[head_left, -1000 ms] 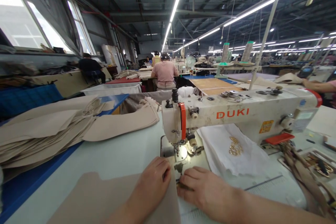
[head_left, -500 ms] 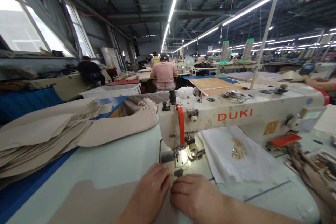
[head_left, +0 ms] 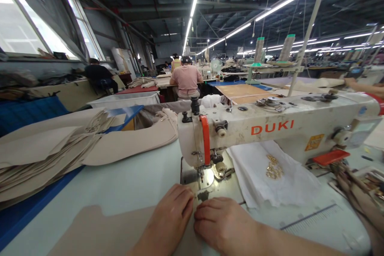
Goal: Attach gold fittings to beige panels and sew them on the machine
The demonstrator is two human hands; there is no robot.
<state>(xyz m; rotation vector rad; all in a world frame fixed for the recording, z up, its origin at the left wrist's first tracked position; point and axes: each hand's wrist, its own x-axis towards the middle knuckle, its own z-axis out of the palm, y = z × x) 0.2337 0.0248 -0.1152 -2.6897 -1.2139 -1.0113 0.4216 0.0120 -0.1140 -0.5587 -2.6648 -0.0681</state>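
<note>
A beige fabric panel (head_left: 111, 228) lies on the pale table in front of the sewing machine (head_left: 234, 126), its edge running toward the needle area. My left hand (head_left: 169, 214) is closed on that panel just before the presser foot (head_left: 202, 176), fingers curled. Close beside it, my right hand (head_left: 223, 222) is closed at the panel's right edge, fingertips tucked under and partly hidden. Right of the needle, a white cloth (head_left: 273, 176) lies on the machine bed with several gold metal rings (head_left: 273, 167) on it.
Stacked beige panels (head_left: 42, 156) cover the left side, over a blue board (head_left: 39, 204). A ruler scale (head_left: 310, 218) marks the table at right, near a tray of small parts (head_left: 373, 184). Thread cones (head_left: 288, 48) stand behind the machine. A co-worker (head_left: 186, 78) sits ahead.
The camera view has shifted slightly. Both hands keep nearly the same place and grip on the panel before the needle.
</note>
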